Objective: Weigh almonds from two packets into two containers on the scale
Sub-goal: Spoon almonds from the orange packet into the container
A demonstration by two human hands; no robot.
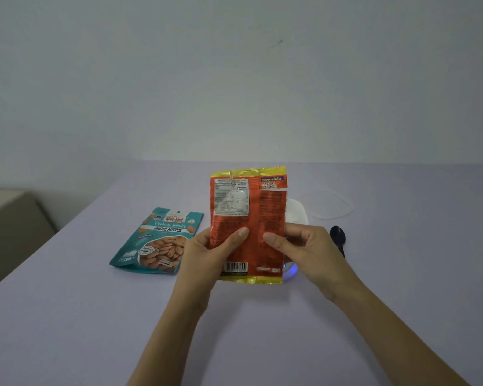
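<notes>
Both forearms reach in from the near edge. Left hand (pixel 207 249) and right hand (pixel 304 246) each pinch the orange almond packet (pixel 248 218) at mid-height, thumbs on the face turned to the camera, fingers behind. Packet is held upright above the table (pixel 67 330), back panel facing the camera, barcode at the bottom. A short tear shows on its right edge near the top seal.

Teal almond packet (pixel 159 240) lies flat on the table, just left of the left hand, front side up.

White scale (pixel 299 215) sits behind the orange packet, mostly hidden; a blue glow shows at its near edge.

Black spoon (pixel 338 238) lies right of the scale, partly behind the right hand.

Clear round container (pixel 329 217) sits farther back on the right, its outline faint.
</notes>
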